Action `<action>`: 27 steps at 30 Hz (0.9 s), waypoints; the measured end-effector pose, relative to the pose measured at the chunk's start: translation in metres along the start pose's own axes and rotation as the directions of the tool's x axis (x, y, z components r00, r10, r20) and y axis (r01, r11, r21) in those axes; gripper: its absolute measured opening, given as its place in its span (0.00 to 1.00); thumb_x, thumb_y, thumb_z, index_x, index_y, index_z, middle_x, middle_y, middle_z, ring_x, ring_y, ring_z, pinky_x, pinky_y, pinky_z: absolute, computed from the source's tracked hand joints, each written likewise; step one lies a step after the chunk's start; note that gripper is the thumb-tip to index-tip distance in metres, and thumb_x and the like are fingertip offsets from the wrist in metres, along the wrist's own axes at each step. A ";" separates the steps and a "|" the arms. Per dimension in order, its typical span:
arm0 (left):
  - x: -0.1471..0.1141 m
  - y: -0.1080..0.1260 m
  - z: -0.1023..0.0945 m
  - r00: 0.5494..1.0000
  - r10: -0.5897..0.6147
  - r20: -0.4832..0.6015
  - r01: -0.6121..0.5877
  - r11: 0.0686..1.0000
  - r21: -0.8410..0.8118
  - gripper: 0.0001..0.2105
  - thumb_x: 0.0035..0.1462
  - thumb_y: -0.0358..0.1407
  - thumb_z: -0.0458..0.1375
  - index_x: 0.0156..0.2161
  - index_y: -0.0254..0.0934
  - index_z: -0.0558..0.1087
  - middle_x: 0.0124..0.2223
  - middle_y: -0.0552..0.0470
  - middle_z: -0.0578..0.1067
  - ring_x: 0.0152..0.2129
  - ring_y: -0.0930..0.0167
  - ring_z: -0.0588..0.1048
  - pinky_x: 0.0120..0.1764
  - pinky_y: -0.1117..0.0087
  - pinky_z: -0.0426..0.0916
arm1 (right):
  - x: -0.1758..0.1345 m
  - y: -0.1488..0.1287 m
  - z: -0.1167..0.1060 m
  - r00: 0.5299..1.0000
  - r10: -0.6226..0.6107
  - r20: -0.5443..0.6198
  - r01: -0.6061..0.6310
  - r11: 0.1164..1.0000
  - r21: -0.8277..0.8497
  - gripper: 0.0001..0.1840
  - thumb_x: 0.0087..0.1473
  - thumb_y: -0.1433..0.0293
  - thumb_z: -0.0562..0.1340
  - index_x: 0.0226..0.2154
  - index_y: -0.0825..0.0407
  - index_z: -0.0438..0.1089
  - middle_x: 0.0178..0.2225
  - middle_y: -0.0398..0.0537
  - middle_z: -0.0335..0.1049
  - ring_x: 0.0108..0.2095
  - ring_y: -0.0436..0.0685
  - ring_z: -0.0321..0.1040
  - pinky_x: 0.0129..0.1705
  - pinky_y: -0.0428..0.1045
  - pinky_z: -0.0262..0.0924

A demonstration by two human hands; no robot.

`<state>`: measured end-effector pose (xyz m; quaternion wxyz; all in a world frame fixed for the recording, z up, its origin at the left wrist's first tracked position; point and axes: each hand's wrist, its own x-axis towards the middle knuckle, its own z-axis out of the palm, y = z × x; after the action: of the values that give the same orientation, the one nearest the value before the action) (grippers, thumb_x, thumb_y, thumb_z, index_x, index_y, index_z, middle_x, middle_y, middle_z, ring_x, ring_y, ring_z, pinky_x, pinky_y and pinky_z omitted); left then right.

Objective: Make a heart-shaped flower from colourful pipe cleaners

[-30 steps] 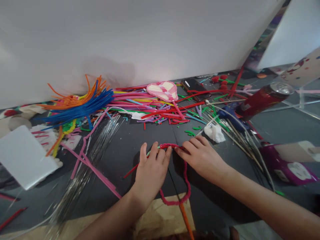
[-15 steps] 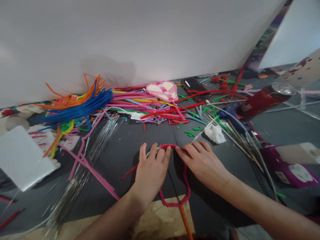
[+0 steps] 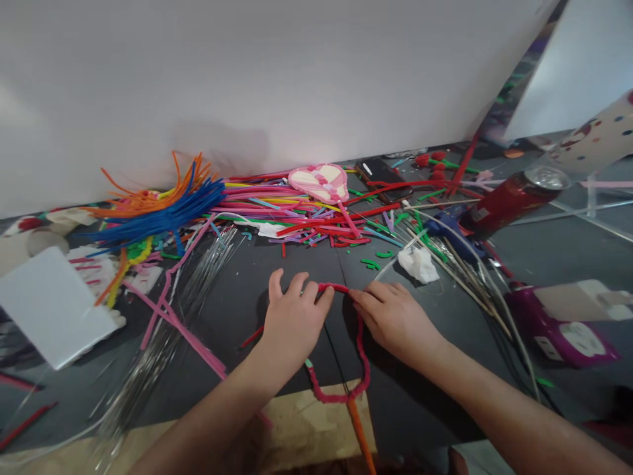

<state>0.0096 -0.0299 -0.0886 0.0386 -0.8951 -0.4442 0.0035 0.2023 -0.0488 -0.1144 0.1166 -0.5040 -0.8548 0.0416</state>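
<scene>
Actually, both hands are occupied with one thing — a fuzzy pink-red loop [image 3: 364, 363], whose upper part stretches between them, above the dark desk [image 3: 262, 254]. The left hand [image 3: 294, 316] pinches this upper part between thumb and forefinger, while its other fingers are spread and rather lifted. The right hand [image 3: 400, 320] is more folded; its thumb and forefinger close upon the strand, and the remaining fingers are curled beside. How firmly they press, I cannot tell from where I stand.

The bottom of the loop comes nearest to the person, over a brown paper [image 3: 324, 425], and there it meets the upper end of an orange stem [image 3: 360, 429]. A red strand [image 3: 252, 337] sticks out at the outer side of the left hand — whether it belongs to the loop, I cannot tell.

Just beyond the right hand is a crumpled white tissue [image 3: 418, 264]. Farther back, a pink and cream heart [image 3: 319, 183] rests upon colourful strips [image 3: 267, 192], with a blue bundle [image 3: 163, 212] at its left. At the far right I see a red can [image 3: 514, 201] and, closer, a purple box [image 3: 564, 326].
</scene>
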 end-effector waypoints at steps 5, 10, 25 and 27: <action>0.012 -0.007 -0.007 1.000 -0.014 0.022 0.015 0.999 -0.039 0.12 0.56 0.30 0.54 0.41 0.49 0.74 0.31 0.51 0.76 0.44 0.60 0.68 0.50 0.42 0.47 | -0.002 0.000 0.002 1.000 -0.023 -0.018 0.024 1.000 0.020 0.13 0.57 0.74 0.55 0.45 0.56 0.70 0.30 0.48 0.68 0.31 0.54 0.64 0.35 0.49 0.50; 0.008 -0.005 -0.004 1.000 -0.007 -0.013 0.006 0.999 -0.032 0.12 0.57 0.31 0.54 0.43 0.48 0.73 0.33 0.50 0.76 0.44 0.61 0.68 0.51 0.42 0.44 | -0.002 -0.001 -0.001 1.000 -0.002 -0.018 0.004 0.994 0.106 0.14 0.57 0.74 0.55 0.46 0.56 0.69 0.31 0.48 0.68 0.31 0.53 0.64 0.35 0.48 0.52; 0.002 0.010 0.003 0.997 0.077 0.017 -0.077 0.997 0.002 0.13 0.59 0.32 0.51 0.49 0.32 0.68 0.42 0.45 0.73 0.40 0.64 0.68 0.43 0.61 0.60 | -0.003 -0.008 0.002 0.999 -0.038 0.000 0.038 0.999 0.012 0.16 0.58 0.72 0.53 0.47 0.59 0.68 0.30 0.52 0.70 0.31 0.56 0.66 0.34 0.50 0.52; -0.001 0.010 0.003 0.997 0.082 0.013 -0.081 0.996 -0.021 0.16 0.59 0.35 0.52 0.52 0.34 0.66 0.44 0.45 0.73 0.41 0.64 0.68 0.45 0.61 0.60 | -0.003 -0.008 0.001 0.999 -0.035 -0.001 0.035 0.999 0.008 0.16 0.58 0.73 0.53 0.47 0.59 0.68 0.31 0.52 0.70 0.30 0.55 0.66 0.34 0.50 0.52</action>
<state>0.0168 -0.0361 -0.0921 0.0263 -0.9128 -0.4076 0.0066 0.1967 -0.0552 -0.1145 0.1196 -0.4886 -0.8632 0.0427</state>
